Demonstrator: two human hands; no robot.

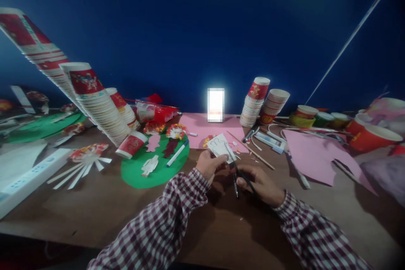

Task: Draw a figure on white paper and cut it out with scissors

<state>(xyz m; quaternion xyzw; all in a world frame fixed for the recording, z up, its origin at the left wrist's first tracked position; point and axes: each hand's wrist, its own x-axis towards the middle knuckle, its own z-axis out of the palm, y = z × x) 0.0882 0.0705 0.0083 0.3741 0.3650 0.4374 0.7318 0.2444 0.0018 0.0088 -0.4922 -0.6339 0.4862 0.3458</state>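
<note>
My left hand (208, 163) pinches a small white paper piece (220, 145) with drawn lines, holding it just above the brown table (95, 202). My right hand (261, 183) is closed round black scissors (237, 168), whose blades reach up into the paper's right edge. Both arms wear red-and-white checked sleeves. A dark pen (236, 186) lies on the table between my hands.
A green paper disc (136, 173) with cut-outs and a marker lies to the left. Leaning stacks of red-and-white paper cups (95, 105) stand at the left, with more cups (256, 101) at the back. Pink sheets (313, 156), bowls (373, 137) and a bright phone (215, 104) sit beyond.
</note>
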